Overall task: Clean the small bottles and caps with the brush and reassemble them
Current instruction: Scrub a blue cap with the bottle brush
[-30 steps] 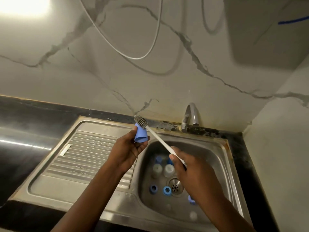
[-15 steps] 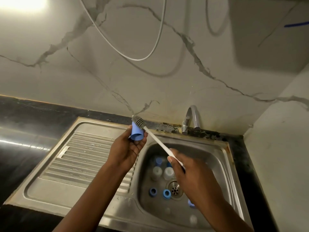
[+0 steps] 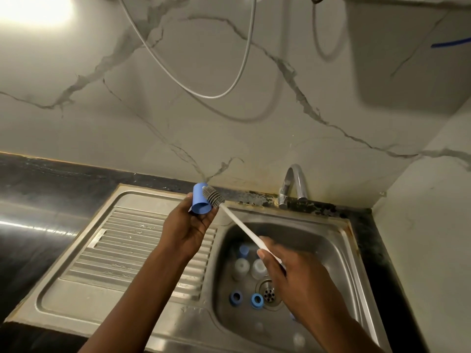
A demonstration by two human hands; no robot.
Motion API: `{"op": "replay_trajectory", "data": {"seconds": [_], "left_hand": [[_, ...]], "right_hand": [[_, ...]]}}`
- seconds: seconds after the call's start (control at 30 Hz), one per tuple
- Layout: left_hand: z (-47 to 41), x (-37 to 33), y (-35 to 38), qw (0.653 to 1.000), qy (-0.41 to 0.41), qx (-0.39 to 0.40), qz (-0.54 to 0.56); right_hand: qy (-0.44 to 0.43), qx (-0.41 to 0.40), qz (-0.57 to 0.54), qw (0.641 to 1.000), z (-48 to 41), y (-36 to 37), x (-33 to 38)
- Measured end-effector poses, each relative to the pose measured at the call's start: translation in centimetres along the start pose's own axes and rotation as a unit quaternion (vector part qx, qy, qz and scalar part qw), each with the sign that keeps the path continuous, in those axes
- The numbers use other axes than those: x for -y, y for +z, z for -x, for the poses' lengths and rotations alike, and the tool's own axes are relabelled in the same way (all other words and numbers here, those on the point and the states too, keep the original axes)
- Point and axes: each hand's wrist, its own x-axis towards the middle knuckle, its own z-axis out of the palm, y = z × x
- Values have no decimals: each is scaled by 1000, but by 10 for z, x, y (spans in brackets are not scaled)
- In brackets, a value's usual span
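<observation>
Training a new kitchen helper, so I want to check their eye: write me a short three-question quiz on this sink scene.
1. True or false: the right hand holds the blue cap.
2. Where do the two blue rings lie? A) on the ribbed drainboard B) in the basin beside the drain C) on the black counter
3. Fill in: the right hand grips the brush by its white ____.

Key: 1 false, the left hand holds it; 2 B; 3 handle.

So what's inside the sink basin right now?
Two pale bottles, a blue piece behind them, two blue rings beside the drain. The right hand hides part of the basin.
</observation>
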Motion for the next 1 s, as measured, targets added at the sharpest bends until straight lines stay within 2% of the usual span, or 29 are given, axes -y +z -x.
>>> {"op": "replay_trajectory", "data": {"seconds": [0.13, 0.23, 0.5, 0.63, 0.8, 1.0], "left_hand": [[14, 17, 7, 998, -44, 30, 14], [14, 16, 8, 998, -47, 41, 14], [8, 5, -5, 989, -9, 36, -140], [-1, -1, -7, 995, -1, 10, -99], [-5, -11, -6, 998, 13, 1, -61], [13, 5, -3, 997, -24, 46, -65]], "right_hand": [[-6, -14, 23, 1000, -18, -3, 2], [-14, -24, 36, 999, -28, -3, 6], [-40, -30, 43, 998, -30, -6, 5], [-39, 2, 17, 999, -22, -3, 1], [-36, 2, -4, 999, -3, 0, -8], [-9, -20, -3, 1000, -15, -4, -6]]}}
